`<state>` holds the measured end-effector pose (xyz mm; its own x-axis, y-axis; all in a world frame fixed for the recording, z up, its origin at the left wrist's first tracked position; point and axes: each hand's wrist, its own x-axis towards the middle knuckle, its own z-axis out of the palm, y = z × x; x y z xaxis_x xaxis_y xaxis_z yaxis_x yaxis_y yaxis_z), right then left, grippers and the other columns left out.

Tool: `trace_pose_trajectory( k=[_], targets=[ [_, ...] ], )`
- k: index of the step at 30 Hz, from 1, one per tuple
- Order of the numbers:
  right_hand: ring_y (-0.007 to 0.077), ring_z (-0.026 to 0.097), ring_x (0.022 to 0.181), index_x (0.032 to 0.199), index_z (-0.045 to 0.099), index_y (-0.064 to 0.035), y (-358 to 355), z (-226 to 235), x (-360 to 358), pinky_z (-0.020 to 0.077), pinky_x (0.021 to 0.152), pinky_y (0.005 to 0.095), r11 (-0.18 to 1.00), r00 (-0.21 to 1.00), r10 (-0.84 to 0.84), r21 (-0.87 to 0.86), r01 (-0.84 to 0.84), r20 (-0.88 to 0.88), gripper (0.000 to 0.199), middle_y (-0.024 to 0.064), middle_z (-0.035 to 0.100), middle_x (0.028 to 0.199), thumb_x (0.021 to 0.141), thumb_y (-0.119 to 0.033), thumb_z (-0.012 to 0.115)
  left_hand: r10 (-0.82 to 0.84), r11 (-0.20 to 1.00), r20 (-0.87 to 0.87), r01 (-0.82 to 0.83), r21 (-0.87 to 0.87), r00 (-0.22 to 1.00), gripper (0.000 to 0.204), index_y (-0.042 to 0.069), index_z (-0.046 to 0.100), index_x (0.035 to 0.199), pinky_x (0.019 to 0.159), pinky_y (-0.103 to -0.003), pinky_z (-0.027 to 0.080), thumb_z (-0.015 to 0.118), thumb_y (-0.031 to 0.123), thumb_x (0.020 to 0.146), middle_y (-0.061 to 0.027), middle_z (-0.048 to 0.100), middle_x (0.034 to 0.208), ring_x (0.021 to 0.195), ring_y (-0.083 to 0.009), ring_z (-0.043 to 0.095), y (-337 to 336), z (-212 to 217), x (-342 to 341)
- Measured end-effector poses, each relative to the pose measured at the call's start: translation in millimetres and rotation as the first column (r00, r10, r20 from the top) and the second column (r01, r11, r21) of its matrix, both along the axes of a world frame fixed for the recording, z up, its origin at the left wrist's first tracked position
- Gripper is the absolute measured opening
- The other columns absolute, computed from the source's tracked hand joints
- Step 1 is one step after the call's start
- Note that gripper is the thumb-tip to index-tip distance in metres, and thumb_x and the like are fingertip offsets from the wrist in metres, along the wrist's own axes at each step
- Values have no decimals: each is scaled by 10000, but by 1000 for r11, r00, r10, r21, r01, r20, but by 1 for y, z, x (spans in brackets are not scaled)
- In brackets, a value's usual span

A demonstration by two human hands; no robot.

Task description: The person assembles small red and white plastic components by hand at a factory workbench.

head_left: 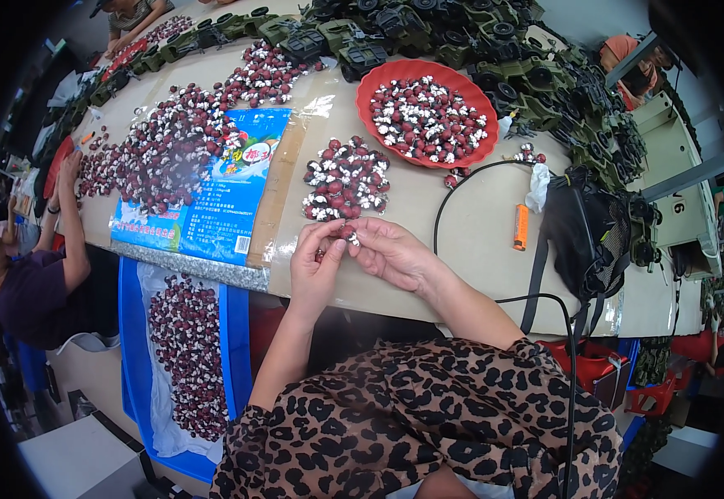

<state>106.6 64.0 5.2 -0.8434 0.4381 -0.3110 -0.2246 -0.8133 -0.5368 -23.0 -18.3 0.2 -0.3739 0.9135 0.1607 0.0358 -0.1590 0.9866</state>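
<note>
Over the near edge of the table, my left hand (314, 270) and my right hand (397, 254) meet at the fingertips. Between them is a small dark-red and white toy piece (349, 234), pinched by both. Another dark-red piece (320, 254) shows among my left fingers. Just beyond my hands lies a loose pile of like pieces (345, 179). Farther right stands a red scalloped bowl (366, 108) filled with more of them. What the pieces depict is too small to make out.
A larger heap (162, 158) covers part of a blue cardboard sheet (229, 212). Below the table edge sits a lined blue bin (240, 333) of pieces. Green toy vehicles (545, 79) crowd the back. An orange lighter (521, 228), black bag (582, 233) and cable lie right. A co-worker (42, 291) is left.
</note>
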Motion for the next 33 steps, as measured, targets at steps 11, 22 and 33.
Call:
trace_pose_trajectory(
  k=[11, 22, 33],
  targets=[
    [64, 508, 627, 1057, 443, -45, -1, 4, -2, 426, 522, 173, 996, 1000, 22, 84, -22, 2, 196, 33, 537, 817, 898, -151, 398, -17, 1000, 4, 17, 7, 1000, 238, 23, 561, 1032, 599, -145, 341, 524, 4, 797, -18, 432, 903, 649, -34, 395, -1, 2, 0],
    [62, 501, 612, 1026, 464, -36, 0, 2, -1, 428, 529, 174, 994, 999, -41, 102, 39, 19, 184, 24, 533, 783, 880, -146, 442, -50, 997, 127, 57, -56, 991, 237, 21, 552, 1041, 585, -148, 356, 530, 31, 805, -5, 482, 880, 681, -38, 436, -4, 0, 0],
    [249, 559, 658, 905, 532, -44, 13, 19, 6, 446, 594, 359, 140, 539, -788, 939, -314, 298, 211, 109, 518, 870, 731, -135, 609, -50, 994, 631, 97, -40, 774, 218, -22, 509, 975, 401, -201, 360, 396, 34, 797, -35, 476, 795, 552, -80, 455, -2, 12, -9]
  ],
)
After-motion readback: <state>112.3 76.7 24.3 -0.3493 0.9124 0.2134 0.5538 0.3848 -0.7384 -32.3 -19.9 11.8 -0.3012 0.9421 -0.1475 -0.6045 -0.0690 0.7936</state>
